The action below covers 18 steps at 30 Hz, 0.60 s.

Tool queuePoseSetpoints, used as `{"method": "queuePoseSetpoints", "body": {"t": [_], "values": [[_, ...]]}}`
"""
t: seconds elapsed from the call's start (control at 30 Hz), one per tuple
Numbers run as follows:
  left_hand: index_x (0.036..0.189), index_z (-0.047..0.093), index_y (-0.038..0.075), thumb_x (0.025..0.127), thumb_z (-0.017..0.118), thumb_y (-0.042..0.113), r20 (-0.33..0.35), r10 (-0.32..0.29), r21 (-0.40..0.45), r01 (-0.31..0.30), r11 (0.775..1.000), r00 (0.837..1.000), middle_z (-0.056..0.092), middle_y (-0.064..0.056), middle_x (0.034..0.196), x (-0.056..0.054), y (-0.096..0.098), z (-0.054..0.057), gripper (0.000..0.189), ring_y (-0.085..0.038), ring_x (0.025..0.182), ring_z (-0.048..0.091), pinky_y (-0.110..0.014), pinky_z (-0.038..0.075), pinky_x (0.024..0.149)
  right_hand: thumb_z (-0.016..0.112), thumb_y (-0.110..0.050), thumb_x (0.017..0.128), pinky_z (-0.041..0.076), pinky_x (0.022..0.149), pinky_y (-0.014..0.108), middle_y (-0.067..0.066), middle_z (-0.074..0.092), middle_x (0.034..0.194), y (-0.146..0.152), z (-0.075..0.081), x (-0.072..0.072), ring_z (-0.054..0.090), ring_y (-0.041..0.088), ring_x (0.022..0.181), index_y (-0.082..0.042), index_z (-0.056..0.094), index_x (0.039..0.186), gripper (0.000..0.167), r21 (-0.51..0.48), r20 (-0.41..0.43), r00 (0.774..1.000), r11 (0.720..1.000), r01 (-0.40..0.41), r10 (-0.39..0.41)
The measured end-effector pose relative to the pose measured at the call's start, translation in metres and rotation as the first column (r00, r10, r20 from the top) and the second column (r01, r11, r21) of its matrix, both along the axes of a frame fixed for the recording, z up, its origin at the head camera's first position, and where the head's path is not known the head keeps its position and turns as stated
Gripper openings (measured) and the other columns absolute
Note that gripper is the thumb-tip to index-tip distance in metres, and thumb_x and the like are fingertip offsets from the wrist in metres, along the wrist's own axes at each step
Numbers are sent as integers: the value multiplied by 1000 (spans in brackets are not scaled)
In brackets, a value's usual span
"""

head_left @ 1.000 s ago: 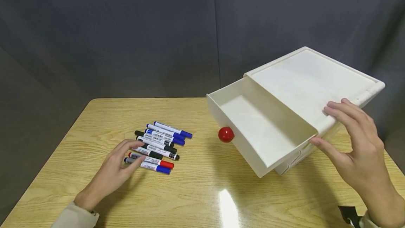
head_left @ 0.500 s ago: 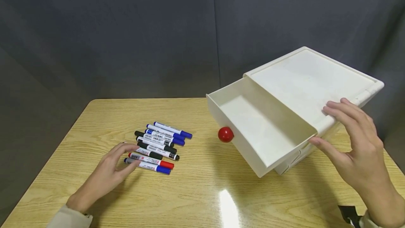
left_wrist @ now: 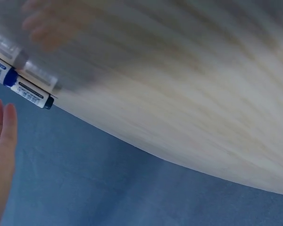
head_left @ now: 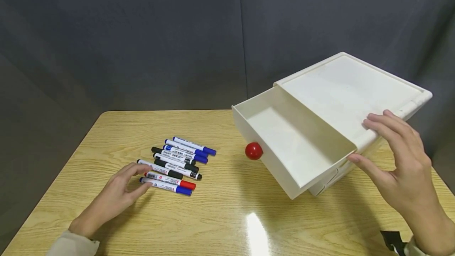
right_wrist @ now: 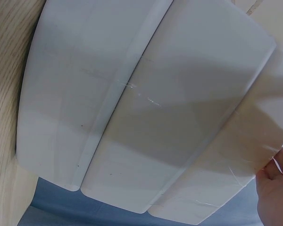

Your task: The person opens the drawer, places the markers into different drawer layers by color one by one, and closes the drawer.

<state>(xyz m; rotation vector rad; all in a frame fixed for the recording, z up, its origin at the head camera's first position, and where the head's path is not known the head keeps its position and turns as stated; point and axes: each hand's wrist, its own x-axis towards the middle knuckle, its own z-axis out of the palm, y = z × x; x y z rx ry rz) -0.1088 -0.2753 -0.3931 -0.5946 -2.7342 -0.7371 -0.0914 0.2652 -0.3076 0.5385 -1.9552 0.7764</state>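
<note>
Markers (head_left: pixel 177 169), wood-grain table (head_left: pixel 213 216), dark grey curtain (head_left: pixel 170 42) behind

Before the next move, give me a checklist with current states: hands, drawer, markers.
1. Drawer pulled out of the cabinet: ok, open.
2. Right hand on the cabinet: ok, touching its edge.
3. Right hand's hold firm: cannot tell.
4. Left hand at the markers: ok, by the ones closest to the person.
5. Marker gripped in left hand: not ok, finger and thumb are apart.
6. Left fingertips touching a marker: cannot tell.
</note>
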Motion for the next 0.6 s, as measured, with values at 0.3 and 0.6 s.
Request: {"method": "queuePoseSetpoints", "body": {"t": [0.3,0.6], "values": [[112,67,11,81,80,5,14,-16,-25,16,1000,1000,69,3,104,-2,-4,-4,34,-10,94,63,-30,56,82,66,-62,83,32,120,36,18,67,125,-1,1,1,51,19,136,11,66,112,78,-1,3,1000,1000,2,-2],[107,69,15,80,81,5,47,-36,-36,38,999,998,68,5,107,-4,-6,-7,31,-6,97,60,-24,53,83,67,-62,83,33,120,37,19,67,125,0,0,0,51,22,136,10,66,114,78,1,2,1000,1000,-3,3]]}}
